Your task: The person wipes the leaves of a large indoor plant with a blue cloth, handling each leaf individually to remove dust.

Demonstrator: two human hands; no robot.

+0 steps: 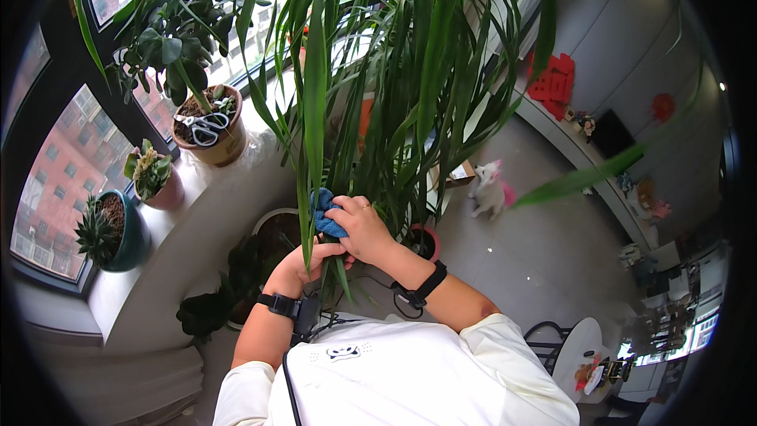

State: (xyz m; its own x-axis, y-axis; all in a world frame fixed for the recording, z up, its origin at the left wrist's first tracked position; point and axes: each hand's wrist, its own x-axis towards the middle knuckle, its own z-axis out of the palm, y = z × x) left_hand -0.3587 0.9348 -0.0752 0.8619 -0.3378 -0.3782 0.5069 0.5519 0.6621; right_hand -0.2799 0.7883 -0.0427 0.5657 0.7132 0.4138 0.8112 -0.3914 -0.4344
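A tall houseplant with long strap-shaped green leaves [437, 53] fills the middle and top of the view. Among its lower leaves, my right hand [364, 228] is closed around a blue cloth [326, 213], pressing it by a leaf. Just below, my left hand [313, 257] grips leaf ends, their tips hanging beneath its fingers. The two hands are close together, and leaves partly cover the left fingers. Both wrists wear black straps.
On the curved windowsill [195, 207] at left stand a jade plant pot [227, 142] with scissors [204, 129] on its soil, a pink succulent pot [162, 186] and a teal pot [133, 239]. A white dog [489, 188] is on the floor at right, near a cardboard box [461, 174].
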